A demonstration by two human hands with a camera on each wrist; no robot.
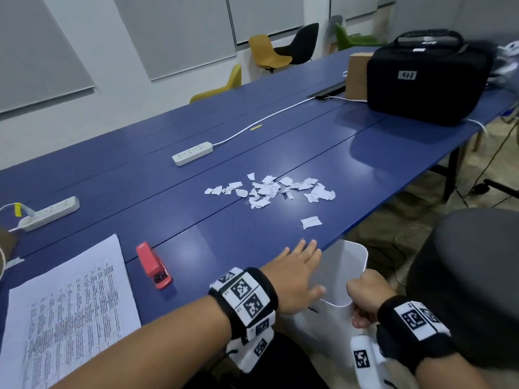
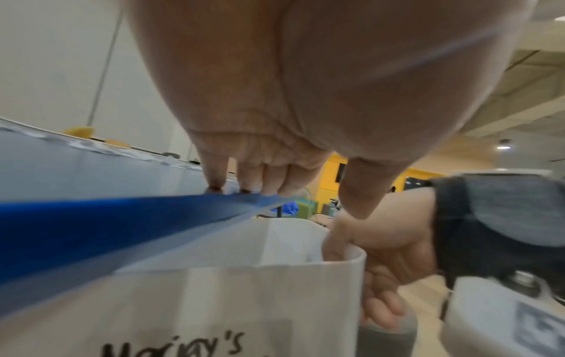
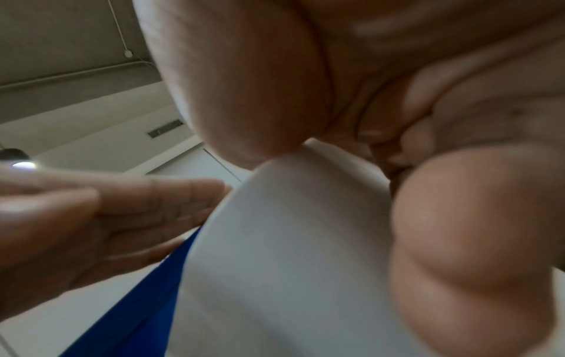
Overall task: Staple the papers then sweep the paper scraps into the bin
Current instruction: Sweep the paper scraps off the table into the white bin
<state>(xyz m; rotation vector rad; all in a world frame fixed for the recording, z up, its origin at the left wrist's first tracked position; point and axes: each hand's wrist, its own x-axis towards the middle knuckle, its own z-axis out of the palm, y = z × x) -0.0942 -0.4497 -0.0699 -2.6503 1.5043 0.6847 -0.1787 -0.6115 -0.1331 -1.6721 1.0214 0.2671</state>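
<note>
Several white paper scraps (image 1: pixel 269 189) lie piled mid-table, and one loose scrap (image 1: pixel 311 222) sits nearer the front edge. A printed paper stack (image 1: pixel 67 304) and a red stapler (image 1: pixel 154 265) rest at the front left. My right hand (image 1: pixel 365 293) grips the rim of a white bin (image 1: pixel 345 265), a paper bag held just below the table's front edge (image 2: pixel 275 289) (image 3: pixel 290 241). My left hand (image 1: pixel 297 273) is flat with straight fingers, fingertips (image 2: pixel 215 178) on the blue table edge (image 2: pixel 122 212) over the bin's mouth, holding nothing.
Two white power strips (image 1: pixel 192 153) (image 1: pixel 49 213) and a cable lie on the blue table (image 1: pixel 365 153). A black case (image 1: pixel 427 80) and a cardboard box (image 1: pixel 357 75) stand at the far right. A grey chair (image 1: pixel 471 276) is close on my right.
</note>
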